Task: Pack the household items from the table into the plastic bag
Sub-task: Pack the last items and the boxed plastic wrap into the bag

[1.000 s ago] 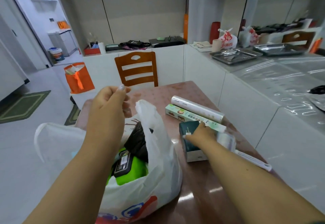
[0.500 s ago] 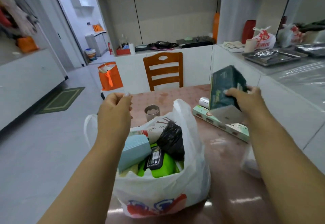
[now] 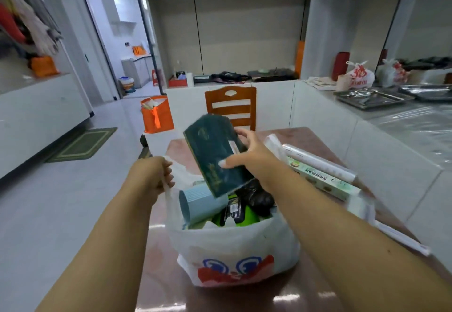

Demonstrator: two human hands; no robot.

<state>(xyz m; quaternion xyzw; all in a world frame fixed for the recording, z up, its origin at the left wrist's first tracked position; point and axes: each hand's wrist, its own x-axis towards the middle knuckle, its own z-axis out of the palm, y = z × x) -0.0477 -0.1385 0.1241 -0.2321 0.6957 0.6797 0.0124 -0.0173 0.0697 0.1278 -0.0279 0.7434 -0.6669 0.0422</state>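
Dark green box now carried over the plastic bag mouth, right hand fingers grasping it, left hand clenched on bag handle.

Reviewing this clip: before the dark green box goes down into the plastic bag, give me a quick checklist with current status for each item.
1. Right hand grips the dark green box: ok.
2. Left hand holds the plastic bag handle up, mouth open: ok.
3. Box is over the bag's opening: ok, its lower corner is already at the mouth.
4. Room inside: cannot tell; blue cup, black bundle and green pack fill the top.
5. Items left on the table: not ok; roll and long carton remain.
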